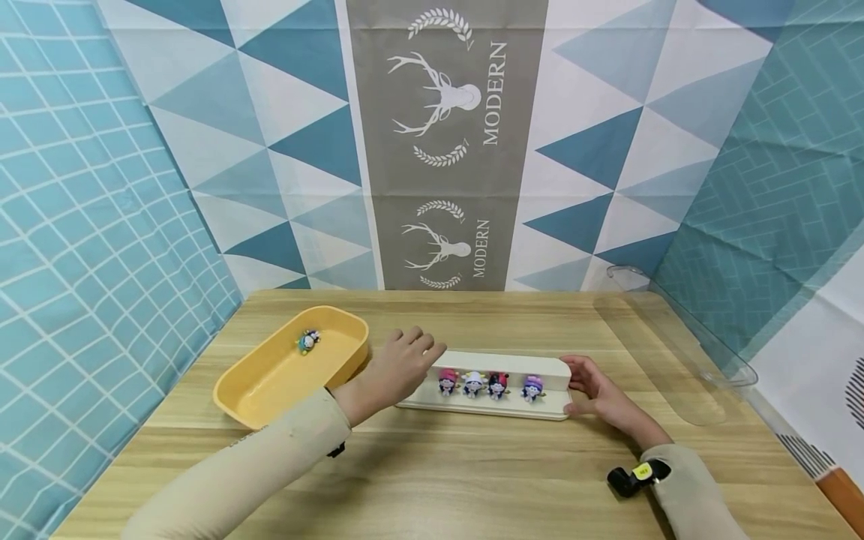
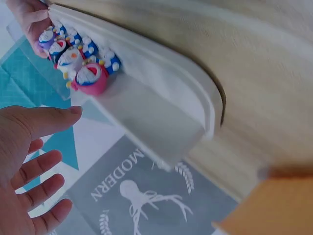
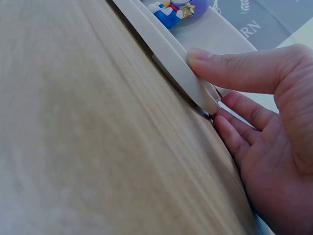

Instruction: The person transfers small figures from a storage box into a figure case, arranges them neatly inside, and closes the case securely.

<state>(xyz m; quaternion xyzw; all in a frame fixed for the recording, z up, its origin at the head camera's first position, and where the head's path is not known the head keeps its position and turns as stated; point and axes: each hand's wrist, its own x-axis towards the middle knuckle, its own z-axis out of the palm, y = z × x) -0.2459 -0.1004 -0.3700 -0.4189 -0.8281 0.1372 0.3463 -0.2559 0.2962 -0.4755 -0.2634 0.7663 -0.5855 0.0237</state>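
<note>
A cream display stand (image 1: 499,409) with a raised back lies on the table, its right end in my right hand (image 1: 601,397). In the right wrist view, the thumb (image 3: 230,71) presses the stand's edge and the other fingers curl at its end. Several small figurines stand in a row on it: a pink one (image 1: 448,382), a white one (image 1: 474,385), a red-and-black one (image 1: 498,385) and, past a gap, a purple one (image 1: 532,388). My left hand (image 1: 398,367) is over the stand's left end, fingers apart with nothing in them in the left wrist view.
Left of the stand sits a yellow tub (image 1: 259,394) with figurines (image 1: 308,341) lying in its far part. A long clear plastic cover (image 1: 664,352) lies along the table's right side. Patterned cloth (image 1: 445,247) hangs behind the table (image 1: 472,480).
</note>
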